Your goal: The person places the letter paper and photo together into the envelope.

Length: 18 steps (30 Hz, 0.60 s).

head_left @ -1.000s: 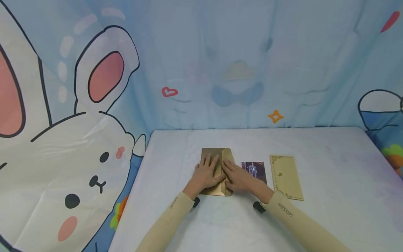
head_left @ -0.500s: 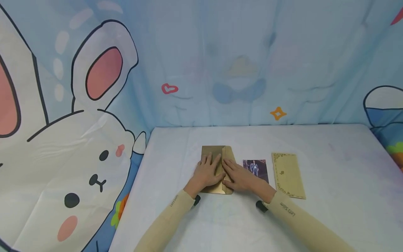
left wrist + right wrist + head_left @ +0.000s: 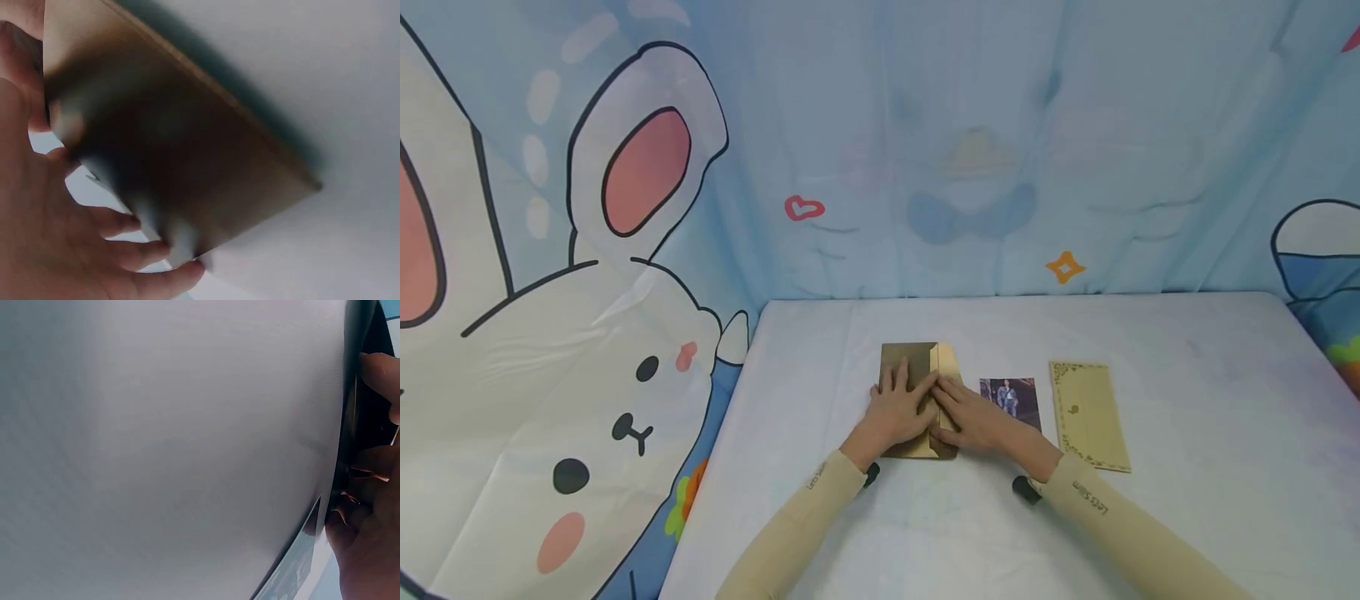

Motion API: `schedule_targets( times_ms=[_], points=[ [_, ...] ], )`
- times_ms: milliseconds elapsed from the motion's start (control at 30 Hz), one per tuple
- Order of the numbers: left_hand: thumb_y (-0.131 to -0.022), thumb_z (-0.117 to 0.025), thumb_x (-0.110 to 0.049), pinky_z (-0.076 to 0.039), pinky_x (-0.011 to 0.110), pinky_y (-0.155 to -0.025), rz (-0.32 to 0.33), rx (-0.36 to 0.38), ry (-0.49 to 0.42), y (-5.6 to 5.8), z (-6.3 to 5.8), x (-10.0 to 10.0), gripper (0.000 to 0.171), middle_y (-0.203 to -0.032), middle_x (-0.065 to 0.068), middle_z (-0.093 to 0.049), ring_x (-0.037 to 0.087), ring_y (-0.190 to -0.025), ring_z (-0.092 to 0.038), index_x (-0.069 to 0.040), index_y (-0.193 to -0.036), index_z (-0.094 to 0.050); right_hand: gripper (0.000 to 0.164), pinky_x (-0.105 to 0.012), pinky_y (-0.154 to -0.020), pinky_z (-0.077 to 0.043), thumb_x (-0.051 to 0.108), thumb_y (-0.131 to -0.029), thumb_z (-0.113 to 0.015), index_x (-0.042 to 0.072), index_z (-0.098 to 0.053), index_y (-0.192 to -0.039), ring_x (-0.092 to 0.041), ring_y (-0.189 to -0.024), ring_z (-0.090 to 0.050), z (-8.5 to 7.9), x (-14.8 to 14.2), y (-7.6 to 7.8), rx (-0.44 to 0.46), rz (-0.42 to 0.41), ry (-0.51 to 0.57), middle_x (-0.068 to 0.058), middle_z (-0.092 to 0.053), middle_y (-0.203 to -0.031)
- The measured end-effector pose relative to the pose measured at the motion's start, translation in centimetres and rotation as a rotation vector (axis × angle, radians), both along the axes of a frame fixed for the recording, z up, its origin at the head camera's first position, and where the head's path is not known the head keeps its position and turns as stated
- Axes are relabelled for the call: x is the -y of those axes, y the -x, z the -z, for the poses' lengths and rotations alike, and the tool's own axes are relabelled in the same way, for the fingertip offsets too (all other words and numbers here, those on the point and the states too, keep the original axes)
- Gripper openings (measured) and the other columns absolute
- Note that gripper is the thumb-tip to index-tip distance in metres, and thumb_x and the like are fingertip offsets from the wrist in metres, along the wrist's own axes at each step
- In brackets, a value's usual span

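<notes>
A gold-brown paper envelope [image 3: 913, 356] lies on the white table, with a folded flap [image 3: 945, 358] along its right side. My left hand [image 3: 897, 415] rests on it with fingers spread. From the right, my right hand [image 3: 976, 421] presses on the flap, its fingertips near the left hand's. The envelope's glossy surface [image 3: 187, 162] fills the middle of the left wrist view, with the left fingers along its edge. In the right wrist view the right hand [image 3: 372, 537] shows only at the edge, beside the dark envelope. What lies under both palms is hidden.
Just right of the right hand, partly covered by it, lies a small photo [image 3: 1017, 402]. A tan card with a decorated border [image 3: 1088, 414] lies farther right. The white-covered table [image 3: 1202, 433] meets a blue cartoon curtain [image 3: 865, 167] at its back edge.
The left thumb and index area has shifted slightly right, its fingertip now meeting the right fingers. The whole view has moved a little; the hands stay on the envelope.
</notes>
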State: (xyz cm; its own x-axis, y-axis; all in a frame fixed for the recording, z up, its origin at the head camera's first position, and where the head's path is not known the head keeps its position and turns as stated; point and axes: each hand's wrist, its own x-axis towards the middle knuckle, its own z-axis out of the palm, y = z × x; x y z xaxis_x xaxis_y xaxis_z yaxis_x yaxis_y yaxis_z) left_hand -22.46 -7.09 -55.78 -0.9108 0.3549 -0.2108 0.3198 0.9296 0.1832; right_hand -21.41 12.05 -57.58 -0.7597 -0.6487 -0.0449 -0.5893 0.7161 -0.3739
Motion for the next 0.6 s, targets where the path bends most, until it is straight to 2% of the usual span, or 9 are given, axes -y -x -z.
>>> schedule_targets(
  times_ms=[200,400,467,600],
  points=[
    [-0.103,-0.035,-0.052,-0.044,0.058,-0.107,0.049,0.031,0.005,0.6,-0.9,0.7,0.060,-0.169,0.018,-0.012,0.044,-0.153,-0.021,-0.036,-0.160,-0.025,0.082,-0.056,-0.120,-0.027,0.046,-0.101,-0.056,-0.008,-0.026,-0.155,-0.045,-0.152,-0.021,0.2,-0.1,0.0,0.005,0.007,0.005,-0.027,-0.020,-0.164],
    [-0.100,-0.042,-0.053,-0.054,0.052,-0.093,0.112,0.059,0.029,1.6,-1.6,1.3,0.064,-0.170,0.015,-0.003,0.042,-0.153,-0.021,-0.034,-0.159,-0.026,0.084,-0.054,-0.120,-0.028,0.049,-0.100,-0.056,-0.006,-0.025,-0.156,-0.042,-0.152,-0.022,0.3,-0.3,0.0,-0.013,0.012,-0.007,-0.025,-0.020,-0.165],
    [-0.099,-0.042,-0.053,-0.054,0.051,-0.091,0.129,0.075,0.041,1.9,-1.8,1.4,0.065,-0.170,0.015,-0.001,0.041,-0.153,-0.021,-0.034,-0.159,-0.025,0.084,-0.054,-0.120,-0.028,0.049,-0.100,-0.056,-0.005,-0.025,-0.156,-0.042,-0.152,-0.022,0.3,-0.3,-0.1,-0.011,0.015,-0.002,-0.024,-0.020,-0.165],
    [-0.098,-0.041,-0.051,-0.051,0.054,-0.097,0.138,0.130,0.035,2.1,-2.1,1.4,0.066,-0.171,0.012,-0.001,0.041,-0.153,-0.022,-0.037,-0.160,-0.023,0.084,-0.056,-0.119,-0.028,0.049,-0.100,-0.056,-0.006,-0.026,-0.156,-0.043,-0.152,-0.021,0.2,-0.3,-0.2,-0.001,0.017,0.016,-0.025,-0.019,-0.165]
  ],
)
